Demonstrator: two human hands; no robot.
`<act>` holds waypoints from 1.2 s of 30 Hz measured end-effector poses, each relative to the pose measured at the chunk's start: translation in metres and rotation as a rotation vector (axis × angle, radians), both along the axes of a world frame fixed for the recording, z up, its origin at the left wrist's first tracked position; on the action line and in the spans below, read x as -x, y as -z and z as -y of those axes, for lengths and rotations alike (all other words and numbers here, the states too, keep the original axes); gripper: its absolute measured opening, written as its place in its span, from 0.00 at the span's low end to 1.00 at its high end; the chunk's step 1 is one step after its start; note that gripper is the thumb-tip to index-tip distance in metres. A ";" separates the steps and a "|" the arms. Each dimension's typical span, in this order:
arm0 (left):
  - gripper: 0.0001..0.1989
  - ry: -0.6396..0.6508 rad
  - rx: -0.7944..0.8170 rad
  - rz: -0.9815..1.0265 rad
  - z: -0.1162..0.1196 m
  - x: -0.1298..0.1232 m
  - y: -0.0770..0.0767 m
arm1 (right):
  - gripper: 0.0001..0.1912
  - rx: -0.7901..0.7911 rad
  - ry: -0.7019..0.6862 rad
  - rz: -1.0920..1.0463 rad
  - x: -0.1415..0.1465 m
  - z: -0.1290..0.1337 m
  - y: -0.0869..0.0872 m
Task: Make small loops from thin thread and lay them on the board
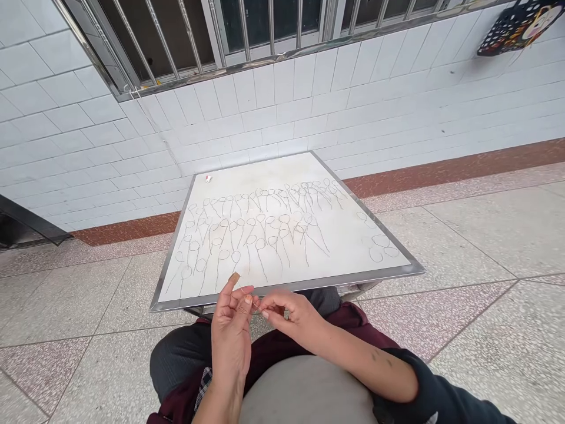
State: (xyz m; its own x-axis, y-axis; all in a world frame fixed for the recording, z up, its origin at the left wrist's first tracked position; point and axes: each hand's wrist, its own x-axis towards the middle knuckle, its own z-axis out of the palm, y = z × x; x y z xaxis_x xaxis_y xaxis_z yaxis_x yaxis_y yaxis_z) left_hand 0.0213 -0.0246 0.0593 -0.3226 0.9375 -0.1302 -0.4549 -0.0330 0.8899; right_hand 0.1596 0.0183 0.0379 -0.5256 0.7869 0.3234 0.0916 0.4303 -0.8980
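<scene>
Left hand (233, 324) and right hand (291, 315) pinching thin strand (242, 290), dotted bag (507, 29) hanging.

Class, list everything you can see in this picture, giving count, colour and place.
Table: one, white with grey rim, centre
Looped strands: many, dark, across tabletop
Rings: several, dark, tabletop's right
Small object: one, red-and-white, far left corner
Barred windows: count unclear, silver bars, top
Bag: one, dark, dotted, upper right
Wall: one, white tiles, behind table
Floor: one, speckled, around table
Left hand: one, bare, near edge
Right hand: one, bare, beside it
</scene>
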 end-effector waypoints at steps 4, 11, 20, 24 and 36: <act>0.27 -0.040 0.000 0.006 -0.001 -0.001 -0.002 | 0.06 -0.224 0.060 0.088 -0.005 -0.003 0.001; 0.30 -0.029 0.043 -0.013 -0.005 -0.002 -0.001 | 0.09 -0.592 0.162 0.228 -0.006 -0.007 0.005; 0.30 -0.003 0.080 -0.048 -0.010 0.001 -0.001 | 0.13 -0.698 0.159 0.297 -0.010 -0.012 0.011; 0.30 0.006 0.134 -0.077 -0.012 0.005 -0.002 | 0.12 -0.692 0.133 0.317 -0.011 -0.013 0.011; 0.28 -0.031 0.121 -0.158 -0.013 -0.001 -0.004 | 0.07 -0.459 0.166 0.415 0.004 -0.010 0.019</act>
State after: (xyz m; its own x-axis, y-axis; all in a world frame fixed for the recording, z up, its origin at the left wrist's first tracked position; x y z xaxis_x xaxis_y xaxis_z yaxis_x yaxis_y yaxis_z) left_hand 0.0221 -0.0119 0.0632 -0.3768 0.9072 -0.1870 -0.3097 0.0669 0.9485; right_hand 0.1556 0.0282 0.0193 -0.5628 0.6982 0.4425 0.4904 0.7129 -0.5012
